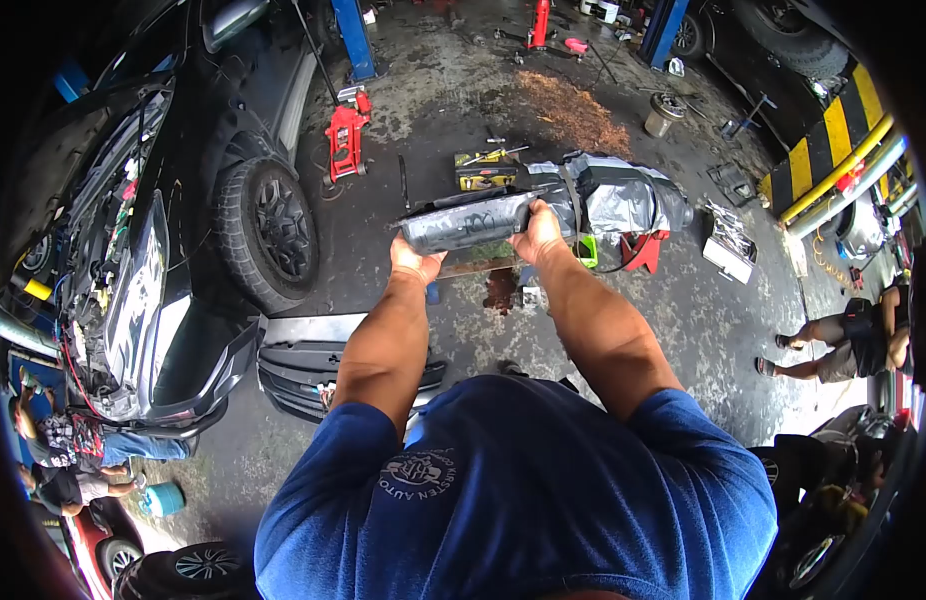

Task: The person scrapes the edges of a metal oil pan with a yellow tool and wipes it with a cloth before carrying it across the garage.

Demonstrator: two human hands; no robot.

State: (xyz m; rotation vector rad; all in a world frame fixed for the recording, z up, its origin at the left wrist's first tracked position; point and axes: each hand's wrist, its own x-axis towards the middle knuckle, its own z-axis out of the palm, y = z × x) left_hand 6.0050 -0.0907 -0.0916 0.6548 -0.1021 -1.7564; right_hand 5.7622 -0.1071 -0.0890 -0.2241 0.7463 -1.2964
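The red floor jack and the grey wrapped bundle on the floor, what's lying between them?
In the head view, a yellow-and-black tool case with loose hand tools sits on the wet concrete between the red floor jack and the grey wrapped bundle.

Stained concrete floor point(453, 90); blue lift posts point(355, 38)

Below you spreads the stained concrete floor point(453, 90), with a red jack point(347, 135) by the car's wheel point(268, 232). A yellow toolbox point(483, 168), a silver-wrapped bundle point(623, 195) and a detached bumper point(313, 365) lie directly on it.
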